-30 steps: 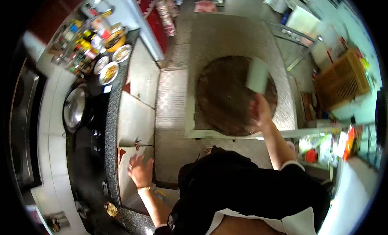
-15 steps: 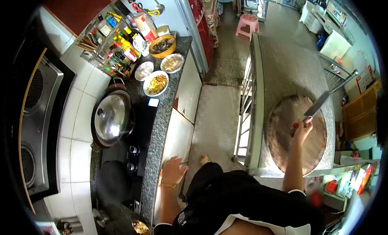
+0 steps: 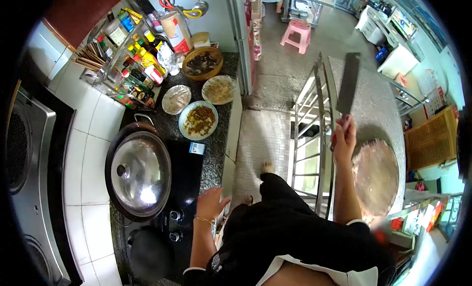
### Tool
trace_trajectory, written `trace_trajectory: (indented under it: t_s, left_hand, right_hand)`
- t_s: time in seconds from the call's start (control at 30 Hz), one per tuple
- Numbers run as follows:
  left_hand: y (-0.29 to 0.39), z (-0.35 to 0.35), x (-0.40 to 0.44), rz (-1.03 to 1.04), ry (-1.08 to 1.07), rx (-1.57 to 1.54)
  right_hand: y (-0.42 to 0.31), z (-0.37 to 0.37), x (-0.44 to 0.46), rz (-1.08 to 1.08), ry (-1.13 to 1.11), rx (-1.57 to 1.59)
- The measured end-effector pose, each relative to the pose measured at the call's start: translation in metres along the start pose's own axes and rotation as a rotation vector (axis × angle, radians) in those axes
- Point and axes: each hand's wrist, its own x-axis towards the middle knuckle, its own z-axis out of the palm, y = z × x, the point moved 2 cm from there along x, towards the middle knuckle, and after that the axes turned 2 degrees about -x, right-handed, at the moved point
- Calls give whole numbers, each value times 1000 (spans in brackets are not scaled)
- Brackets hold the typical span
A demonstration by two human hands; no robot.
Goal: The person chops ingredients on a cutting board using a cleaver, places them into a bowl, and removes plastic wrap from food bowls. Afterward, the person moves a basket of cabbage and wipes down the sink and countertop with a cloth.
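Note:
My right hand is closed around the handle of a cleaver, its broad dark blade pointing away from me. The cleaver is over the left edge of the grey worktop, beside a metal railing. A round wooden chopping board lies to the right of that forearm. My left hand, with a bracelet at the wrist, is empty with thumb and fingers apart. It is by the edge of the stone counter, near the stove knobs; whether it touches the edge I cannot tell.
A lidded wok and a dark pan sit on the stove. Behind them are a bowl of chopped food, two covered bowls, a yellow basin and a bottle rack. A pink stool stands farther off.
My right hand has carried the cleaver left, off the chopping board, and the blade now points more straight ahead. My view has shifted, and my body and feet have moved forward along the aisle.

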Motion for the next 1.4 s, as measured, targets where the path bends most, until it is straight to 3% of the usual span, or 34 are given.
trace_trajectory:
  t_s: [0.13,0.27,0.33,0.43,0.6,0.67,0.73,0.83,1.17,1.27,1.3,1.33,1.37,1.4]
  left_hand:
    - [-16,-9,12,-63,67,-80]
    - [-40,-9,16,-355,220,-29]
    - [-48,-12,29,-597,156,-50]
    - [-34,-17,57,-781,249,-84]
    - [18,-43,113,-887,428,-244]
    - [36,-46,120,-1038,445,-331]
    - [46,-31,115,-1085,487,-317]
    - [57,-39,119,-1252,374,-322]
    - [42,-56,142,-1266,380,-291]
    - [34,-56,156,-1194,383,-281]
    - [35,-55,159,-1165,406,-270]
    - [33,-53,164,-1130,437,-248]
    - [23,-64,171,-1097,455,-223]
    - [32,-61,177,-1092,456,-246]
  right_hand:
    - [16,113,46,-4,-270,-72]
    - [24,262,112,115,-623,75]
    - [36,344,148,18,-824,252]
    - [30,473,197,-243,-1037,379]
    - [-3,662,260,-54,-1151,253]
    - [-16,719,272,-113,-1026,215]
    - [-21,762,279,-25,-1048,293]
    - [-22,799,287,44,-1004,337]
    - [-1,799,281,186,-1043,427]
    - [24,766,258,134,-1323,142]
    - [46,721,243,-106,-1385,-22]
    - [50,692,235,-155,-1484,-59]
    - [49,685,235,-166,-1406,-62]
    - [73,640,231,-182,-1551,-26]
